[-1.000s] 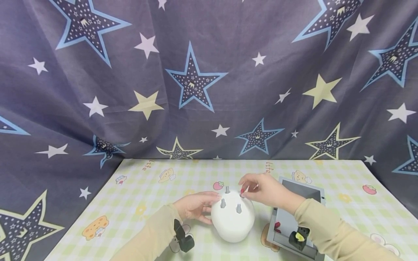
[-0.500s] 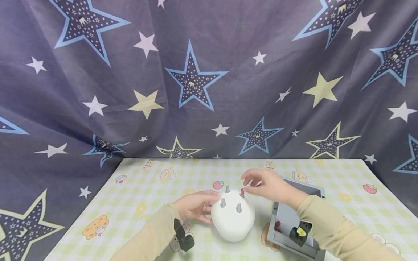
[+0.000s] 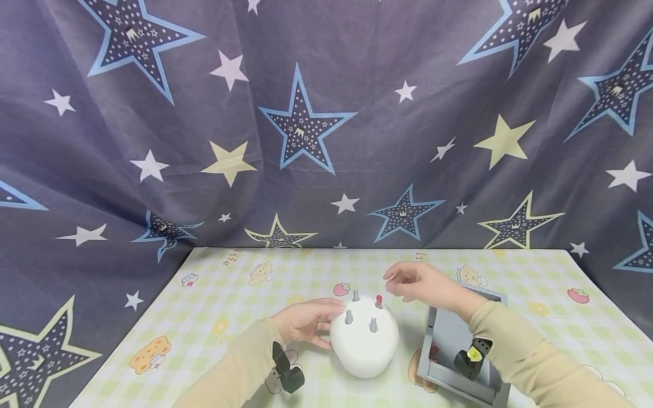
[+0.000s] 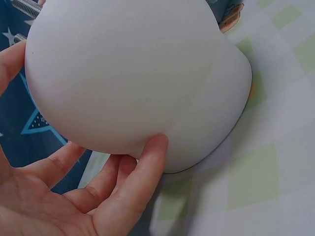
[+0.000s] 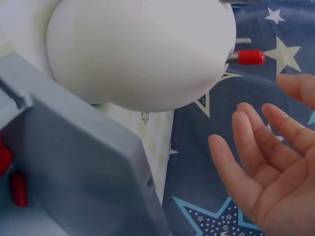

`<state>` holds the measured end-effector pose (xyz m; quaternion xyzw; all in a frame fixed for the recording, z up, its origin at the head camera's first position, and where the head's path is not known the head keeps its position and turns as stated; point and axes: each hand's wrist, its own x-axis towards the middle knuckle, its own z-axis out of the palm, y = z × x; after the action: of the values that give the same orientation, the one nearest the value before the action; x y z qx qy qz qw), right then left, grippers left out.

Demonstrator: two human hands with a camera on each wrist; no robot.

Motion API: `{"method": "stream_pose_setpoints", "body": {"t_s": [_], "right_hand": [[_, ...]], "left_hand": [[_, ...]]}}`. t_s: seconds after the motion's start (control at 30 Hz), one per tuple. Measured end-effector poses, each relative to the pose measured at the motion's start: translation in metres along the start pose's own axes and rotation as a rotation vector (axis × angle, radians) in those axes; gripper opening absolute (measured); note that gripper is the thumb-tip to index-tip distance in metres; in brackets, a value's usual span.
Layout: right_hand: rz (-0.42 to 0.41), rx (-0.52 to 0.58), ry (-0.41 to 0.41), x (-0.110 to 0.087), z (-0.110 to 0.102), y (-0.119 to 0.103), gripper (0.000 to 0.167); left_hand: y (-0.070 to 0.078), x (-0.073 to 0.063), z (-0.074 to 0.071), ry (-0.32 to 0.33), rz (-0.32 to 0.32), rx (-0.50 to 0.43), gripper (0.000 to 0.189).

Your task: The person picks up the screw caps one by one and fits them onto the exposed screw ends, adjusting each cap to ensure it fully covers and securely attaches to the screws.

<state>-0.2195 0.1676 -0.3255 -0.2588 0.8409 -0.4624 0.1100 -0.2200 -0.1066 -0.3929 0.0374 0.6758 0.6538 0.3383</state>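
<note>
A white rounded body [image 3: 363, 354] stands on the table, several threaded metal studs [image 3: 374, 324] rising from its top. One stud, at the far right, wears a red cap [image 3: 379, 300]; the right wrist view shows this cap [image 5: 251, 57] with thread visible below it. My left hand [image 3: 308, 322] holds the body from its left side, a thumb [image 4: 156, 147] on its lower side and another finger near the studs. My right hand [image 3: 423, 286] is raised to the right of the capped stud, apart from it, fingers loosely bent with nothing in them.
A grey compartment tray [image 3: 449, 383] lies right of the white body, under my right forearm. Red caps [image 5: 19, 189] lie inside it. The table has a green checked cloth [image 3: 204, 317]; a dark star-patterned curtain [image 3: 326, 198] hangs behind it.
My right hand has let go of the red cap and drawn back to the right, leaving the cap on the far right stud. The left hand and white body stay in place.
</note>
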Motion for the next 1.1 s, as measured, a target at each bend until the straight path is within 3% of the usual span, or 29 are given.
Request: {"method": "stream_pose_setpoints", "body": {"t_s": [0.3, 0.63, 1.1], "right_hand": [[0.165, 0.196, -0.054, -0.003, -0.009, 0.005, 0.041], [0.237, 0.328, -0.168, -0.006, -0.022, 0.018, 0.044], [0.350, 0.274, -0.227, -0.006, -0.048, 0.019, 0.040]], "left_hand": [[0.001, 0.000, 0.000, 0.002, -0.001, 0.003, 0.046], [0.000, 0.001, -0.001, 0.002, 0.000, -0.001, 0.046], [-0.001, 0.001, 0.000, 0.000, -0.003, 0.001, 0.045]]}}
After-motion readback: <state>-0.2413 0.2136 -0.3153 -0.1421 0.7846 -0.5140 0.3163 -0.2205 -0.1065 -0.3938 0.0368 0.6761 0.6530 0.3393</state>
